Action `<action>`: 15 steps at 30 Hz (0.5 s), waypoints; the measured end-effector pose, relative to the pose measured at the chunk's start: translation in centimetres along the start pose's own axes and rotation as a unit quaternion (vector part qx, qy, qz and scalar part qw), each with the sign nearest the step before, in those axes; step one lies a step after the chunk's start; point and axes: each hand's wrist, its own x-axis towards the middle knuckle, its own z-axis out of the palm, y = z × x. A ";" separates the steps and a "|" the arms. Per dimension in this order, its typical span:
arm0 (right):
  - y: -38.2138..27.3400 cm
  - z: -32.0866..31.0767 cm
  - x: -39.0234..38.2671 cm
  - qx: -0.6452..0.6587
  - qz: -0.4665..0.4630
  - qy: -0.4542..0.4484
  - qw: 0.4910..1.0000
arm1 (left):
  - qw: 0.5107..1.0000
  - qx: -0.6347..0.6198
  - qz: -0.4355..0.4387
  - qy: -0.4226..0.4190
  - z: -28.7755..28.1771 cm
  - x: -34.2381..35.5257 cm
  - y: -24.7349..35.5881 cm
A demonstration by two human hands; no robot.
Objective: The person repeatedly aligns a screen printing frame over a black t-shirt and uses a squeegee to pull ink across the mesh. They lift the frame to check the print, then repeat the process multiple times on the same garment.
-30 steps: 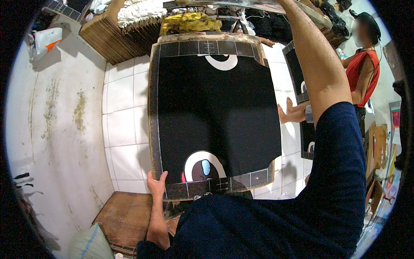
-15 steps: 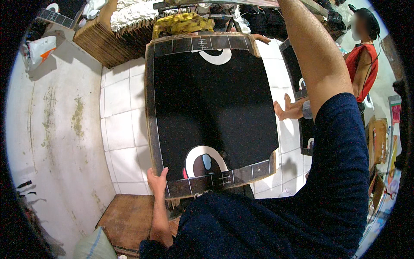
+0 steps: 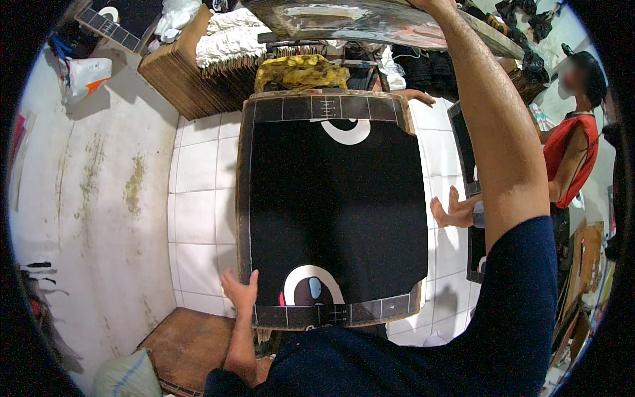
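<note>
A black fabric panel with white, brown and blue eye shapes lies on a board with dark, ruled border strips. My left hand is at the board's near left edge, fingers spread, holding nothing. My right arm stretches far forward. At the top rim of the picture my right hand grips the edge of a wooden-framed screen with a paint-smeared surface; its fingertips are partly cut off. Another person's hand rests by the board's far right corner.
A person in a red top is at the right, beside more dark boards. Behind the board are a yellow stained cloth and stacked brown panels. A brown wooden surface and a pale sack stand near left.
The view has tilted upward, so the board appears lower and more of the framed screen shows. My left hand has come off the board's edge and its fingers have spread.
</note>
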 end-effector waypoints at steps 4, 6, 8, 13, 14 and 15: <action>0.4 -0.5 0.8 -0.007 -0.033 -0.016 0.999 | 0.922 -0.048 0.381 -0.050 3.6 2.0 11.7; 0.2 -0.2 1.9 -0.032 -0.010 -0.018 0.999 | 0.856 -0.032 0.492 -0.157 6.6 3.7 18.5; 1.0 -0.2 2.8 -0.013 -0.028 -0.038 0.999 | 0.789 -0.010 0.584 -0.191 10.2 5.6 25.0; 1.1 1.1 5.2 -0.007 -0.035 -0.011 0.999 | 0.768 0.044 0.614 -0.178 18.3 13.4 36.6; 1.2 1.1 5.5 -0.002 -0.037 -0.014 0.999 | 0.771 0.021 0.620 -0.145 19.5 14.8 38.1; 1.3 1.0 5.7 0.003 -0.041 -0.015 0.999 | 0.779 0.030 0.611 -0.134 20.5 16.1 39.4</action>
